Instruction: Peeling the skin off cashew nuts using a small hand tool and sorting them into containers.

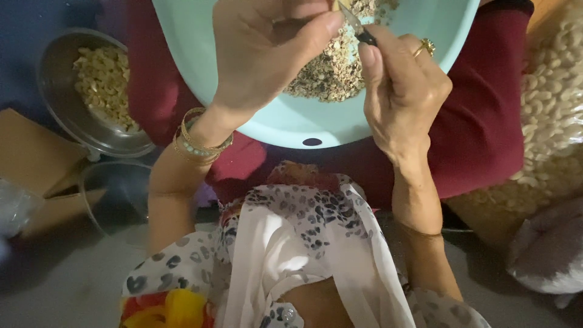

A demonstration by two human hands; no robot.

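1. The pale green basin (425, 36) rests on the person's lap, across a dark red cloth (486, 121); every place below is told from this basin.
2. A clear bag of pale shelled nuts (555, 103) lies just beside the basin's right edge.
3. A steel bowl (57, 91) holding more pale nuts stands to the basin's left, well apart from it, with a brown cardboard piece (30, 158) below that bowl.
4. A heap of brownish nut scraps (331, 73) lies inside the basin, under both hands.
5. The left hand (261, 54) reaches over the basin's middle with the wrist bent, back of the hand up; its grip is closed, thumb pressed toward the fingers, but the thing pinched is hidden.
6. The right hand (401, 91) comes in over the basin's near rim, forearm rising from below; its grip is clamped on a small knife (359, 29).
7. The knife's blade points up and left, its tip close to the left thumb.
8. Gold bangles (197, 143) circle the left wrist just outside the basin's near rim.
9. A gold ring (425, 47) sits on a right finger, above the basin's inside.
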